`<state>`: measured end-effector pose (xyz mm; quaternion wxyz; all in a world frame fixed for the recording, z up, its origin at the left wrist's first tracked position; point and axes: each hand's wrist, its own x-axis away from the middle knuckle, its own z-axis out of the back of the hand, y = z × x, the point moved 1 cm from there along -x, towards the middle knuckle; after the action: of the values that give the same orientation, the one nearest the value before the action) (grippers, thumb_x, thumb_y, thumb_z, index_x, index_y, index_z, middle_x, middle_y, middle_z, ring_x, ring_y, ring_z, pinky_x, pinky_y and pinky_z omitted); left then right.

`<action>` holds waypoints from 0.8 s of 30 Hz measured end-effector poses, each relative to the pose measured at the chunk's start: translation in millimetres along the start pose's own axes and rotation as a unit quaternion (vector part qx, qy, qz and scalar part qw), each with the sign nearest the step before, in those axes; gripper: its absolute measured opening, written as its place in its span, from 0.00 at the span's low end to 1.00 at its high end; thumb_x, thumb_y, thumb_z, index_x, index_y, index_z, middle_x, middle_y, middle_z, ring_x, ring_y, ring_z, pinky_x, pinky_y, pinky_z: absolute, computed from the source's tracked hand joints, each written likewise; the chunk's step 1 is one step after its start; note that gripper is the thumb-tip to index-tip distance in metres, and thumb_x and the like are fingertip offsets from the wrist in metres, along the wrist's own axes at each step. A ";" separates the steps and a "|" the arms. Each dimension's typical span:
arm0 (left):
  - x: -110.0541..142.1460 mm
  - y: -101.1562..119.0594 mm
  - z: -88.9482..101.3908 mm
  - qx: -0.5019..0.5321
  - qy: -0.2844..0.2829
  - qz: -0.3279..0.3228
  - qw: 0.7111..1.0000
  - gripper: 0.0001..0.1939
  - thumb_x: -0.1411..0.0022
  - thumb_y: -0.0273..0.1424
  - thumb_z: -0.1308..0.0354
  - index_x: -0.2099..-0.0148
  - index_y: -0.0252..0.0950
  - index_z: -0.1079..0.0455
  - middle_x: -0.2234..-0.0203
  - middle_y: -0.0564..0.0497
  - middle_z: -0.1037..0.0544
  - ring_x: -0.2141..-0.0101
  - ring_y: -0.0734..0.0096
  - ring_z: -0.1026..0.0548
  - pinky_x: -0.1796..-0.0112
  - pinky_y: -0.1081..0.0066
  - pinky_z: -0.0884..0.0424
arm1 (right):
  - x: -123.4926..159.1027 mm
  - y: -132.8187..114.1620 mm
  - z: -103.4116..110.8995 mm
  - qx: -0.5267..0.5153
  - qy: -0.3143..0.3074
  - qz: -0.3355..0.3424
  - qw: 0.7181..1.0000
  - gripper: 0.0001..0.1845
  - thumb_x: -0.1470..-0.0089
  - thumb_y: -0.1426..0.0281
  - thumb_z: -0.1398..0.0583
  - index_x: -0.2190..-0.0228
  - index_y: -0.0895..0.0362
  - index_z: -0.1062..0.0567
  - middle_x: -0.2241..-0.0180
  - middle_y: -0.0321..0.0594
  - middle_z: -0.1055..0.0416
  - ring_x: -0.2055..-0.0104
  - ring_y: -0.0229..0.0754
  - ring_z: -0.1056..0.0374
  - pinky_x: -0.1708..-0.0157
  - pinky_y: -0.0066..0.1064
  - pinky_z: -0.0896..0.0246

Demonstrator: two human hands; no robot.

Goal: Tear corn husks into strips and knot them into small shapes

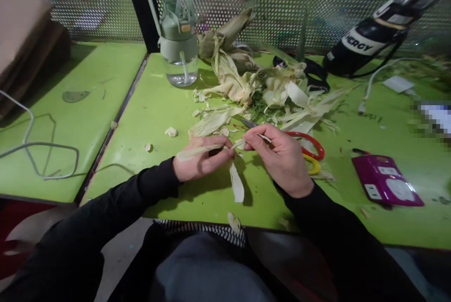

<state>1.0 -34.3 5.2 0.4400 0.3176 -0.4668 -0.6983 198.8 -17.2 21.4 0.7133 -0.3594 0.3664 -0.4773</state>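
Observation:
Between my hands is a pale corn husk strip (237,184); one end hangs down over the green table and another lies across the back of my left hand. My left hand (202,158) pinches the husk between thumb and fingers. Close to its right, my right hand (278,156) grips the other part of the husk with thumb and forefinger. Scissors (313,163) with red and yellow handles lie partly under my right hand, their blade tip showing past it. Just beyond my hands, a heap of dry corn husks (232,81) spreads over green sprigs.
A clear water bottle (179,53) with a green lid stands at the back. A black bottle (366,41) leans at the back right. On the right lie a purple power socket (387,181) and a white charger (398,84). A grey cable (52,144) loops at left, near cardboard (24,34).

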 end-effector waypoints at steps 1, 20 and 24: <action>-1.4 -0.8 0.8 0.013 0.009 0.012 1.000 0.14 0.33 0.39 0.46 0.63 0.33 0.29 0.76 0.53 0.29 0.74 0.73 0.33 0.70 0.70 0.38 | -0.6 2.4 -0.7 -0.029 -0.010 -0.022 0.999 0.17 0.38 0.52 0.40 0.64 0.53 0.28 0.71 0.37 0.24 0.68 0.41 0.27 0.65 0.33 0.34; -2.9 0.9 9.0 0.148 -0.042 0.077 0.985 0.13 0.38 0.40 0.40 0.61 0.33 0.32 0.75 0.57 0.32 0.77 0.81 0.40 0.74 0.74 0.43 | -2.4 -10.5 9.0 -0.018 -0.322 0.050 0.945 0.13 0.42 0.70 0.40 0.78 0.55 0.29 0.80 0.30 0.31 0.79 0.32 0.39 0.77 0.28 0.45; -4.2 -6.9 5.9 0.137 -0.074 0.064 0.986 0.14 0.40 0.35 0.40 0.54 0.35 0.36 0.75 0.57 0.30 0.76 0.78 0.37 0.73 0.73 0.40 | -1.4 -10.0 7.6 0.034 -0.137 0.132 0.981 0.09 0.40 0.63 0.38 0.70 0.54 0.23 0.73 0.36 0.28 0.73 0.38 0.36 0.72 0.32 0.42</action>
<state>-4.5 -27.0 1.1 0.4005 0.2919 -0.6083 -0.6200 200.8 -17.5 33.9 0.8251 -0.3456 0.2931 -0.3375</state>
